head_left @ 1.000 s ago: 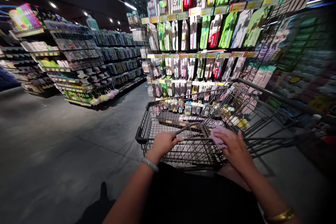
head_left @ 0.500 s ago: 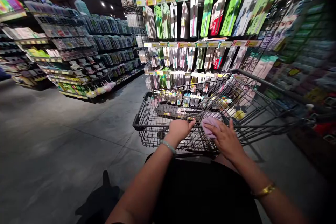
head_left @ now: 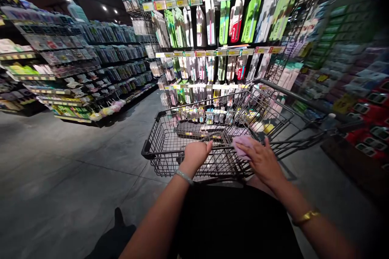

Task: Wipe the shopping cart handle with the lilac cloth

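Observation:
A black wire shopping cart (head_left: pixel 170 141) stands in front of me in a store aisle. My left hand (head_left: pixel 196 154) is closed round the cart's near handle bar; a pale bracelet sits on that wrist. My right hand (head_left: pixel 263 161) lies on the bar further right, fingers pressing a pink cloth (head_left: pixel 241 144) against it. A gold bracelet shows on my right wrist. Small packaged goods lie in the cart's far right part.
A wire display rack (head_left: pixel 219 48) hung with packaged toothbrushes rises just beyond the cart. Long shelves of goods (head_left: pixel 75 73) run along the left. More shelving (head_left: pixel 349 73) lines the right. Grey tiled floor (head_left: pixel 60 178) spreads to the left.
The view has shifted as the cart and I moved: the cart now sits further left in the picture. Both hands keep their hold on the bar, right hand still on the cloth.

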`<state>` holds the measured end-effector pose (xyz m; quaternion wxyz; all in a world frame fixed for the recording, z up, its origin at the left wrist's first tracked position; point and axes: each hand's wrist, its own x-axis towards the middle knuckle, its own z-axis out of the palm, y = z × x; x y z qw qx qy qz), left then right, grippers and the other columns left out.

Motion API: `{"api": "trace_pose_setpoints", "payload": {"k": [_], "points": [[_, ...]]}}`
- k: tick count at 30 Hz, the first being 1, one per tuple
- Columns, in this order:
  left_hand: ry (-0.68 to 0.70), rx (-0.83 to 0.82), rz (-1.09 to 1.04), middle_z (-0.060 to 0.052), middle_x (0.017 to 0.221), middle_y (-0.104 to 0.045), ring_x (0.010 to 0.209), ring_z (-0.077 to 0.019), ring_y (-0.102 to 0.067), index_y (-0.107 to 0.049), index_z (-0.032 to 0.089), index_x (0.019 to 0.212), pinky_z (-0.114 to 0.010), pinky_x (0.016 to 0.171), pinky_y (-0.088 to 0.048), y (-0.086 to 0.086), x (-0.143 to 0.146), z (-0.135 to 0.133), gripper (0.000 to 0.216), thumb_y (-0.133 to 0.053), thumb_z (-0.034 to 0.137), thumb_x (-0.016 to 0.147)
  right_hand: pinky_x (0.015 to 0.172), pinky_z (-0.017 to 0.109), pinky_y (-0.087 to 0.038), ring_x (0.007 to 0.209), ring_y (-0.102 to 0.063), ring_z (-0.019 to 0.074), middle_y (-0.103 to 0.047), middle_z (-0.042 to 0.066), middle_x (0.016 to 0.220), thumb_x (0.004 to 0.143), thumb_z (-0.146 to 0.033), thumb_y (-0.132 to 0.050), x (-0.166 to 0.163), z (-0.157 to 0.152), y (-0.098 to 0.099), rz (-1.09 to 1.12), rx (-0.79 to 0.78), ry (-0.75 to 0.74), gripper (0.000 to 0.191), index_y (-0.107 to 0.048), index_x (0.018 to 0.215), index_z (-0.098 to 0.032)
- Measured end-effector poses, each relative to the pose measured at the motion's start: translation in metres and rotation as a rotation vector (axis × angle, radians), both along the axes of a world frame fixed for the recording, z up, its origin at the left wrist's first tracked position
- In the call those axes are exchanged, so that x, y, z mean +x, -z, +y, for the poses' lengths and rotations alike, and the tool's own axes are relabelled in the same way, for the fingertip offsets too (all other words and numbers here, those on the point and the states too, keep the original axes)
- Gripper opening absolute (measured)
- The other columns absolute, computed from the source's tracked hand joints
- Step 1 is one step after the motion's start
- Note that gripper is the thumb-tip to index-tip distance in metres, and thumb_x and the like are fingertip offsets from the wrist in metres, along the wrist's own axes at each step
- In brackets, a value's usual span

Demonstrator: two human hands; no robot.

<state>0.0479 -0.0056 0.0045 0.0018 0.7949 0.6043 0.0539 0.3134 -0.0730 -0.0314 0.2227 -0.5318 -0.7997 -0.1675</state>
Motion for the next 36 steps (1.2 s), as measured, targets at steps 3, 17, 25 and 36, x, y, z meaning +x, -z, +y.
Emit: {"api": "trace_pose_setpoints", "payload": {"k": [3,17,25,36], "points": [[-0.008,0.010,-0.003,-0.014,0.073,-0.069,0.074,-0.0264,-0.067,-0.075,0.014,0.080,-0.032,0.064,-0.043,0.001,-0.003,-0.004,0.082,-0.008,0.059,0.100,0.117,0.066,-0.016,0.133,-0.045,0.0325,-0.042,0.010,0.149,0.088,-0.014,-0.047,0.028,-0.002,0.004,0.122,0.078,0.190,0.054,-0.054,0.138,-0.030],[-0.026,0.018,0.021,-0.012,0.074,-0.070,0.072,-0.0247,-0.067,-0.073,0.016,0.078,-0.031,0.064,-0.041,-0.004,-0.028,-0.020,0.080,-0.008,0.057,0.101,0.118,0.063,-0.018,0.133,-0.047,0.0284,-0.044,0.008,0.150,0.087,-0.017,-0.050,0.038,-0.010,0.006,0.128,0.139,0.154,0.052,-0.055,0.137,-0.030],[-0.012,-0.067,0.061,-0.013,0.076,-0.071,0.076,-0.0260,-0.068,-0.074,0.016,0.080,-0.034,0.067,-0.044,-0.014,-0.036,-0.030,0.076,-0.010,0.052,0.102,0.120,0.058,-0.020,0.134,-0.045,0.0272,-0.049,0.007,0.143,0.084,-0.012,-0.045,0.037,-0.014,0.007,0.266,0.129,0.257,0.050,-0.060,0.129,-0.027],[0.286,0.002,-0.088,-0.013,0.092,-0.074,0.087,-0.0257,-0.070,-0.071,0.018,0.104,-0.037,0.078,-0.048,-0.026,0.066,-0.023,0.061,-0.019,0.050,0.103,0.119,0.059,-0.020,0.135,-0.043,0.0263,-0.048,0.007,0.145,0.082,-0.009,-0.048,-0.014,-0.024,0.011,0.150,0.083,0.049,0.059,-0.055,0.137,-0.031]]}}
